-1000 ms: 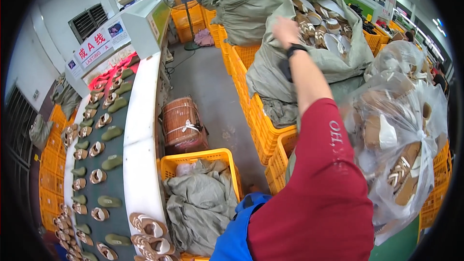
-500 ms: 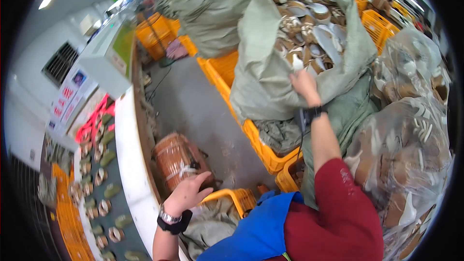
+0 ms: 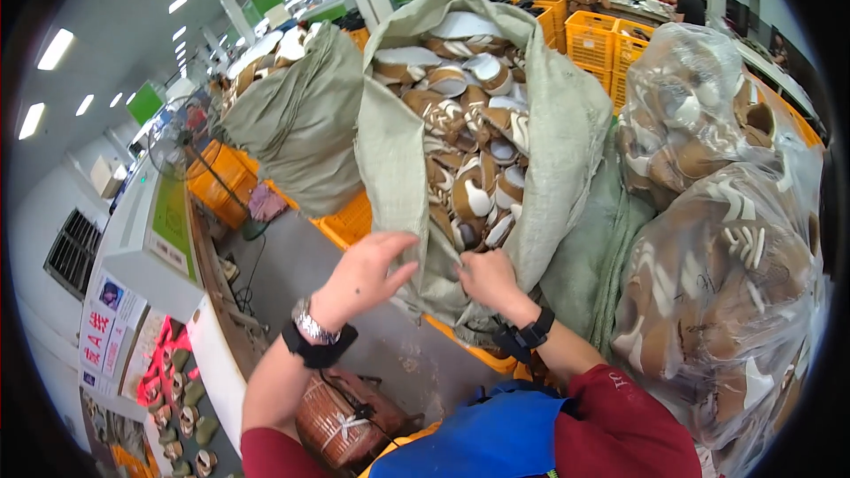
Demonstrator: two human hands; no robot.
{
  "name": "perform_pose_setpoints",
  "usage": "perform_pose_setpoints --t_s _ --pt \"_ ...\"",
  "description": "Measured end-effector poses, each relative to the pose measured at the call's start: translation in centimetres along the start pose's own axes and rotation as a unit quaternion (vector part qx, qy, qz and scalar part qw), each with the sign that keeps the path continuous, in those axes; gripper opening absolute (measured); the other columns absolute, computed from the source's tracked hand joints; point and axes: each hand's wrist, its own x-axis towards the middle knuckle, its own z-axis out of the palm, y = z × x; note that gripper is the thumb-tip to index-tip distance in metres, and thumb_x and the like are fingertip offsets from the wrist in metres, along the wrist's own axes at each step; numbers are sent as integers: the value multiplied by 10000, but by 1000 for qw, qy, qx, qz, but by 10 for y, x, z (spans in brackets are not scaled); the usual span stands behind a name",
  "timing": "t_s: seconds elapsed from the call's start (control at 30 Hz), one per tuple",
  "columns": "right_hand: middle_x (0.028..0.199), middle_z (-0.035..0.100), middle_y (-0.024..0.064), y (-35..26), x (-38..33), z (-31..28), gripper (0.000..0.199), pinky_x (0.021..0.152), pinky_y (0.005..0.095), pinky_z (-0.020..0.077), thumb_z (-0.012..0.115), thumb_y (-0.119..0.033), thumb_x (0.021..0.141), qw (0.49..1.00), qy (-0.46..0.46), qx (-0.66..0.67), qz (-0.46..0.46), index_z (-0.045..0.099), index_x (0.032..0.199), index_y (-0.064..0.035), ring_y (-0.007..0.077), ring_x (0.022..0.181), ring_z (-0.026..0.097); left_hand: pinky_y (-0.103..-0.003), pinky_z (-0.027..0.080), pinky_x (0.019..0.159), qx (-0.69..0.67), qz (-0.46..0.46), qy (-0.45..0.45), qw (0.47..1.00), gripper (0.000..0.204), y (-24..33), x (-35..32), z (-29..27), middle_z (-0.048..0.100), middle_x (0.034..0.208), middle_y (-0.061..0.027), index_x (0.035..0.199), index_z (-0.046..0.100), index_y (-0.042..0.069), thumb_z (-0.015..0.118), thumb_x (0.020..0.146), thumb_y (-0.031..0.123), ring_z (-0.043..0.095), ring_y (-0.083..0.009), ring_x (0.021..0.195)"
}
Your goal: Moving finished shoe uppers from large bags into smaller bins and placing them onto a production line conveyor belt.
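In front of me stands a large pale green woven sack (image 3: 567,115), its mouth wide and full of brown and white shoe uppers (image 3: 474,186). My right hand (image 3: 494,281) is closed on the near rim of this sack, just below the uppers. To its left, my left hand (image 3: 365,276) hovers beside the sack's left flank, thumb and fingers apart and holding nothing. A watch and a black strap circle my left wrist; a black band sits on my right.
A second green sack (image 3: 305,137) stands farther left on orange crates. Clear plastic bags (image 3: 717,301) of uppers rise at the right. A conveyor (image 3: 208,420) carrying shoe pieces runs at lower left, near a brown cylindrical stool-like object (image 3: 341,425). Orange crates (image 3: 591,42) and people are behind.
My view has swung up and rightward. My left hand has risen from above the brown cylinder to the sack's side. My right hand stays at the sack's near rim.
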Motion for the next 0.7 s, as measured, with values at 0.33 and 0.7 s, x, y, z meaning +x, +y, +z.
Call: perform_pose_setpoints --t_s 0.33,0.7 --pt "544 566 123 -14 -1 9 178 660 398 434 599 -252 757 996 -3 -87 31 612 697 -85 305 565 584 -379 392 880 350 214 -36 911 376 -131 235 -45 571 1029 -98 1069 581 113 577 749 311 493 -247 1045" --pt "1091 566 203 -7 37 -58 404 867 379 438 580 -249 825 975 -90 0 202 542 1154 -18 322 1008 545 -359 461 835 358 61 -243 899 474 -307 314 -162 622 1012 -143 1004 647 78 606 690 430 582 -298 958"
